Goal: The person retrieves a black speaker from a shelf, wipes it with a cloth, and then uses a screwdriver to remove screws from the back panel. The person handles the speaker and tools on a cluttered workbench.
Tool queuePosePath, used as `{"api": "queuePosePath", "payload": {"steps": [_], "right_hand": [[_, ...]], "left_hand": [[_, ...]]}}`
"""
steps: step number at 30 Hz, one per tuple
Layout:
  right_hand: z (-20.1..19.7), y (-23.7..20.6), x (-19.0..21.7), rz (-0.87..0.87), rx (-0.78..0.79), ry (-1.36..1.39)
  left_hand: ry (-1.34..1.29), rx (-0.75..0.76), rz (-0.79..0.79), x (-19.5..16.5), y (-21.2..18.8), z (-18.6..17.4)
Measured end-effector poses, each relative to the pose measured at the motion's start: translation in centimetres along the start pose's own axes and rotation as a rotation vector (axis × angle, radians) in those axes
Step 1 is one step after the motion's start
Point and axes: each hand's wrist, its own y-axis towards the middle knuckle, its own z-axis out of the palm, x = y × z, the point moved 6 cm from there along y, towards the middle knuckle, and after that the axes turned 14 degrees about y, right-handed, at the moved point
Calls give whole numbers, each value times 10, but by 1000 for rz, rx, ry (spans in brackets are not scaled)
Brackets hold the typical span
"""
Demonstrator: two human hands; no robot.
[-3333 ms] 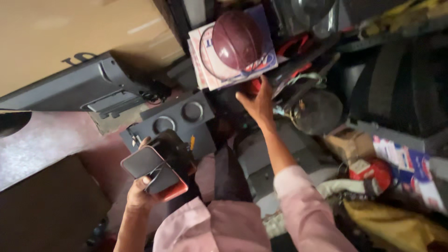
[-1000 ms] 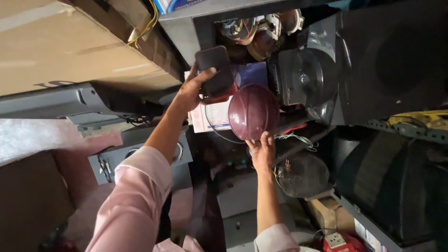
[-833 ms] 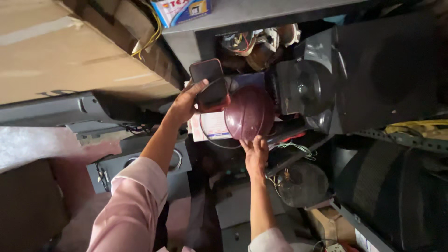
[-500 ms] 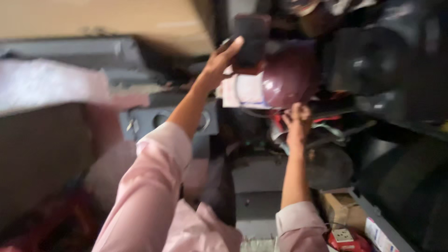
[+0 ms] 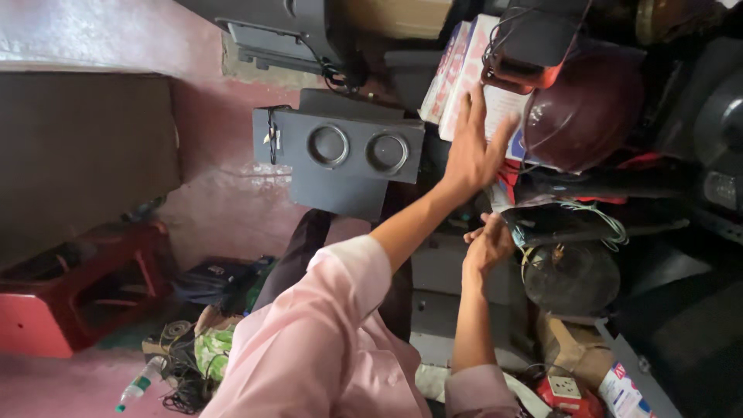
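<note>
Maroon helmet (image 5: 588,108) — just right of left hand (image 5: 472,151), above right hand (image 5: 487,244).

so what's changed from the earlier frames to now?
The left hand no longer grips the phone; it is open, fingers spread against the white box. A phone-like dark slab now sits above the maroon helmet. The right hand has dropped from the helmet to the wires below. Helmet, box and grey two-dial panel stay in place.
</note>
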Motion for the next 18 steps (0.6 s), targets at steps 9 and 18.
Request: {"api": "queuePosePath", "payload": {"steps": [9,18], "right_hand": [[-46,27,54,-12,178,539],[-168,159,234,-287,-107,639]], "left_hand": [[224,546,495,6,-117,3],[-72,836,159,-67,-23,107]]}}
